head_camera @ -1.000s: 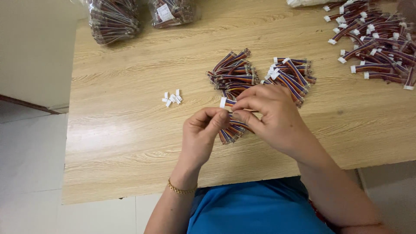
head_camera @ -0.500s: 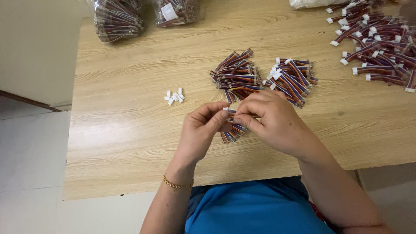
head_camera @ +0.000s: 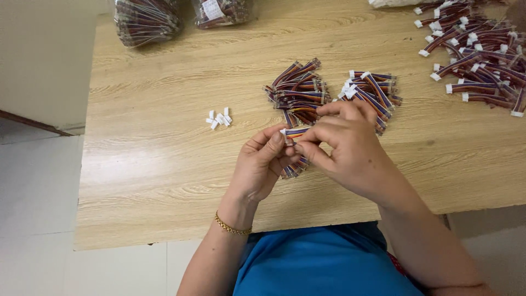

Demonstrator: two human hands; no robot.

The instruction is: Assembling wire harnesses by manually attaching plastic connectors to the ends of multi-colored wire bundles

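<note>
I see L hand (head_camera: pixel 262 164) & R hand (head_camera: pixel 350 145) both pinched shut on one wire lead (head_camera: pixel 295 132), raised for close fingerwork just below the wire bundle pile (head_camera: pixel 298 90), loose white connectors (head_camera: pixel 219 117) to its left.

Short multicoloured wire lead (head_camera: pixel 295 132) with a white connector at its left end, held roughly level above the wooden table (head_camera: pixel 164 181) near its front edge, a small bundle of like leads (head_camera: pixel 292 169) hanging just below it.
</note>
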